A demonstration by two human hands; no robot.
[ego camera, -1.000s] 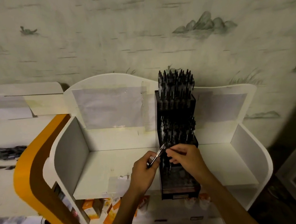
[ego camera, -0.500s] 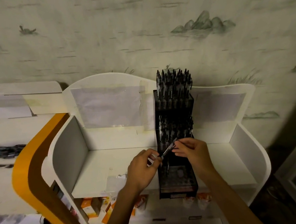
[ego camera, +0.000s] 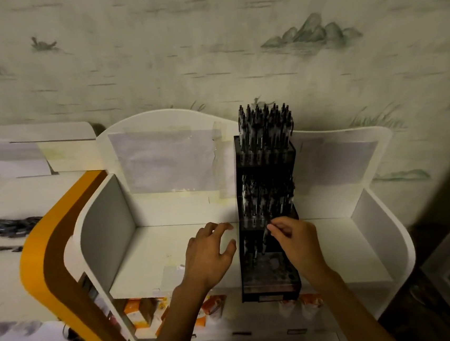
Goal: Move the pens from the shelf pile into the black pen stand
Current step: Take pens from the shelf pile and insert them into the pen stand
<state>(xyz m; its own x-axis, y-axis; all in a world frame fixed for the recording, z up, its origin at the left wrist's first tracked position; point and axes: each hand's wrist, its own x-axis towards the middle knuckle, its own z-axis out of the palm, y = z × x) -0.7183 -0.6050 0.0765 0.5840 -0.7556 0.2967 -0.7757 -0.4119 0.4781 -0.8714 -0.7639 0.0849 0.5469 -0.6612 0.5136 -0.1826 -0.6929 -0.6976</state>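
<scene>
The right hand (ego camera: 296, 241) pinches a pen (ego camera: 266, 238) by its upper end over the lowest tier of the black pen stand (ego camera: 272, 275). Left of the stand, the left hand (ego camera: 210, 254) hovers spread, holding nothing. The pen looks light, stiff and slim, likely slippery; a grip near its top suits guiding the tip down.

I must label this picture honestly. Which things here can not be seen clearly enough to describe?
- Head view: pen pinched by the right hand; dim light hides whether its tip is in a hole.
- Black pen stand: the count of free holes is too dark and small.
- Pen pile at the left: blurred.
- Boxes below: hidden by the shelf and left hand.
</scene>
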